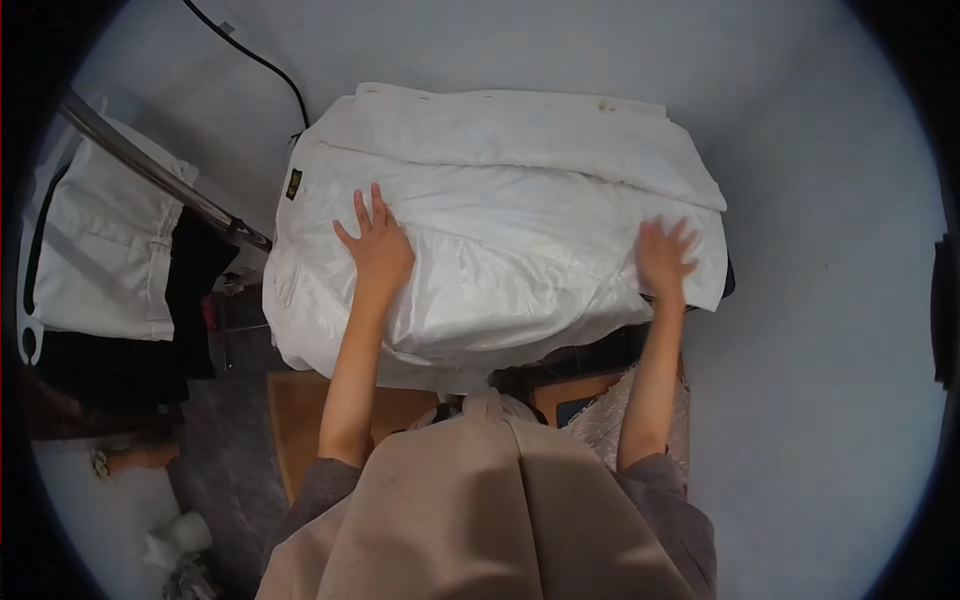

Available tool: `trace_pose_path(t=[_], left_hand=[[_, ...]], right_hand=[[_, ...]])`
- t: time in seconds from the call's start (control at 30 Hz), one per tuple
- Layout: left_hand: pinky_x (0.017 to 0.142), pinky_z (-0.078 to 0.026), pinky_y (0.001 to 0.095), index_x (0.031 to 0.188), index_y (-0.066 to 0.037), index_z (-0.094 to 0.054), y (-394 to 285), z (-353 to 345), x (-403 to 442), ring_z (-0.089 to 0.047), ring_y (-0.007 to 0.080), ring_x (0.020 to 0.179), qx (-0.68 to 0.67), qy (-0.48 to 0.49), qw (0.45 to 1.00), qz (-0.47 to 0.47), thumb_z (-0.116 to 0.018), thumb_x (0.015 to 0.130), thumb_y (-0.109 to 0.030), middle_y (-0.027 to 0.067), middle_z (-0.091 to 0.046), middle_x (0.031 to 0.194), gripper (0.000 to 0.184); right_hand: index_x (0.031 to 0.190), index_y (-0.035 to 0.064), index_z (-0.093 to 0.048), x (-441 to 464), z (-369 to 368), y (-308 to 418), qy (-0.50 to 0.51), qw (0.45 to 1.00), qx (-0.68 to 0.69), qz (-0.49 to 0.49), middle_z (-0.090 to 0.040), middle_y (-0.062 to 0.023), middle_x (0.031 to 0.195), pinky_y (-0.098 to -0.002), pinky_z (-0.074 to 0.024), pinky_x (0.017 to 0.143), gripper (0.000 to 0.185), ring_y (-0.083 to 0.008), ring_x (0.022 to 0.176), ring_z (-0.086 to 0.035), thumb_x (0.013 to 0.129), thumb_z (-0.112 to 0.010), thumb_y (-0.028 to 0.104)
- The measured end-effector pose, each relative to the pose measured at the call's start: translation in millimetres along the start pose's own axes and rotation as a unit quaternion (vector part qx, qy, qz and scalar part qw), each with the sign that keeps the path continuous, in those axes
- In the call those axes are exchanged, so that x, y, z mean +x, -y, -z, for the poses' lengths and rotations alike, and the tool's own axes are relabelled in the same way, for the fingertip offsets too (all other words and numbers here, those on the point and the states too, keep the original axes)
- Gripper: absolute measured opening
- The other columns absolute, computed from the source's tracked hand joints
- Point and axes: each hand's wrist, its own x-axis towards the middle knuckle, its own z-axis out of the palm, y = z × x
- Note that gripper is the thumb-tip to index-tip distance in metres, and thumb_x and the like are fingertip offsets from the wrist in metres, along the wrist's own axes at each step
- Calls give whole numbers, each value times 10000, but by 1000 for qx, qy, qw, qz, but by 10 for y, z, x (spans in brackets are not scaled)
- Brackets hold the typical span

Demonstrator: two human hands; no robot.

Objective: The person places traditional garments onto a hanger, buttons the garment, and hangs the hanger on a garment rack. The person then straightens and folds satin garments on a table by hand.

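Note:
A white garment (480, 215) with a shiny lining lies spread over a board in front of me, with a small dark label (294, 184) near its left edge. On the left part of the cloth rests my left hand (381, 243), its fingers spread and nothing held. My right hand (667, 258) is over the right end of the garment, fingers apart and slightly blurred, also holding nothing. Folds run across the lining between the two hands. What lies beneath the garment is mostly hidden.
White clothing (100, 240) and dark clothing hang at the left by a metal rail (150, 168). A black cable (262, 62) runs down the back wall. Below the board are brown wooden surfaces (290, 420). A plain wall (810, 300) stands at the right.

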Motion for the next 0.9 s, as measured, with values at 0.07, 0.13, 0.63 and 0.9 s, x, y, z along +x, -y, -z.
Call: trace_pose_path(t=[0.07, 0.13, 0.63, 0.9], left_hand=[[1024, -55, 696, 1316, 88, -408, -5, 4, -41, -56, 355, 1419, -4, 3, 1000, 12, -449, 869, -155, 136, -129, 1537, 511], [1021, -57, 698, 1335, 71, -398, 22, -20, -53, -50, 364, 1418, -7, -5, 1000, 17, -451, 878, -172, 141, -121, 1539, 520], [958, -62, 728, 1364, -110, -434, -484, 526, -701, -87, 497, 1356, -139, -75, 984, 78, -589, 844, -304, 189, -129, 1524, 576], [962, -57, 698, 1364, -130, -442, 405, 1411, -1020, -55, 526, 1345, -39, -204, 966, 154, -575, 834, -224, 211, -130, 1522, 555]], right_hand=[[1452, 238, -287, -490, -352, 469, 46, 948, 60, 311, -81, -117, 1551, -669, 0, 1050, 602, -347, 1425, 4, 943, -299, 558], [1446, 308, -284, -906, -93, 749, 135, 888, -36, 438, -94, -84, 1553, -647, 44, 1062, 629, -343, 1425, -20, 902, -349, 616], [1426, 289, -353, -105, 213, 728, 47, 975, 57, 209, 5, -108, 1560, -684, -31, 1028, 542, -376, 1414, 92, 921, -491, 433], [1420, 138, -352, -1742, 496, 2922, 35, 730, 120, 672, -88, -228, 1521, -685, -72, 1022, 538, -478, 1383, -41, 913, -511, 217]])
